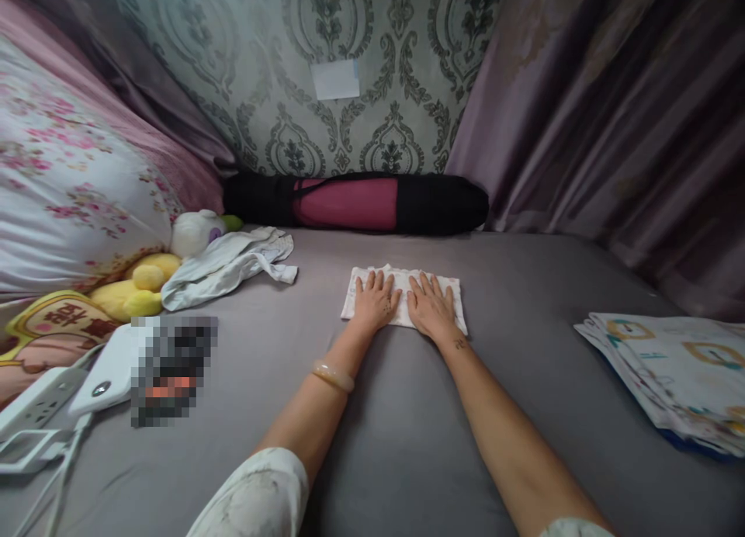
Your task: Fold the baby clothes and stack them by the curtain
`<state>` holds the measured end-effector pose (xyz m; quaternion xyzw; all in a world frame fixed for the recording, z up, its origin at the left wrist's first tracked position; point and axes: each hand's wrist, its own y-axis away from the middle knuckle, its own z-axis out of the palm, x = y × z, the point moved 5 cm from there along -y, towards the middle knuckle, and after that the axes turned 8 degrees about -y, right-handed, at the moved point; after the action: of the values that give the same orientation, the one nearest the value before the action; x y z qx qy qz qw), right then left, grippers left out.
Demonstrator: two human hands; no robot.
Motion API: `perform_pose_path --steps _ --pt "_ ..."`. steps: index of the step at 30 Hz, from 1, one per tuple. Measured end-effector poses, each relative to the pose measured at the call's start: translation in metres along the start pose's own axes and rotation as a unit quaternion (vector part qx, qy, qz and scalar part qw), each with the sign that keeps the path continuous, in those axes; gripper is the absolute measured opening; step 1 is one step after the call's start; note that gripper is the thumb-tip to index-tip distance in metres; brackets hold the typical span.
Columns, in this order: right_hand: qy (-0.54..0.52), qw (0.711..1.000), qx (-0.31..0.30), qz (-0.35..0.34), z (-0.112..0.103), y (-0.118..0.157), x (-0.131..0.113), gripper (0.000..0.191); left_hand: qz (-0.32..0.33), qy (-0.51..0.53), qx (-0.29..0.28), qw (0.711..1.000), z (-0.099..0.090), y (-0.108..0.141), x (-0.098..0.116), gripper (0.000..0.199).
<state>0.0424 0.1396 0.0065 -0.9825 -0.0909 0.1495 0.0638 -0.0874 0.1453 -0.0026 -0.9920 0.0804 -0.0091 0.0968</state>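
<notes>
A pale, lightly patterned cloth, folded into a flat rectangle, lies on the grey bed sheet. My left hand rests palm down on its left half, fingers spread. On the right half my right hand lies flat in the same way, its fingers apart. The two hands are separate, with a strip of the cloth showing between them. What kind of cloth item it is cannot be made out. A bangle circles my left forearm.
A crumpled light garment and plush toys lie at the left, near a power strip with cables and a white device. Folded fabrics are stacked at right. A black and red long bag lies along the wall.
</notes>
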Motion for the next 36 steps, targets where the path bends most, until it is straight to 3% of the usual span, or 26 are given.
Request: perform_pose_path --steps 7,12,20,25,29,36 --pt "0.001 1.0 -0.016 0.003 0.001 0.0 0.001 0.052 -0.005 -0.001 -0.013 1.0 0.0 -0.001 0.001 0.058" --pt "0.009 1.0 0.009 0.013 -0.006 -0.002 0.008 0.053 -0.04 -0.014 0.022 0.999 -0.007 -0.001 -0.01 0.062" --pt "0.018 0.999 -0.011 0.03 0.001 0.0 0.013 0.053 -0.065 -0.006 -0.024 0.998 0.006 -0.002 -0.021 0.064" --pt "0.001 0.999 -0.015 0.031 -0.004 0.0 0.014 0.054 -0.064 0.003 -0.028 0.998 -0.002 -0.002 -0.022 0.064" --pt "0.002 0.997 0.027 0.066 -0.011 -0.001 0.026 0.059 -0.088 0.009 -0.017 0.996 -0.009 -0.002 -0.036 0.064" --pt "0.007 0.995 0.024 0.098 -0.003 0.001 0.042 0.065 -0.096 0.061 -0.082 0.99 0.004 -0.001 -0.052 0.067"
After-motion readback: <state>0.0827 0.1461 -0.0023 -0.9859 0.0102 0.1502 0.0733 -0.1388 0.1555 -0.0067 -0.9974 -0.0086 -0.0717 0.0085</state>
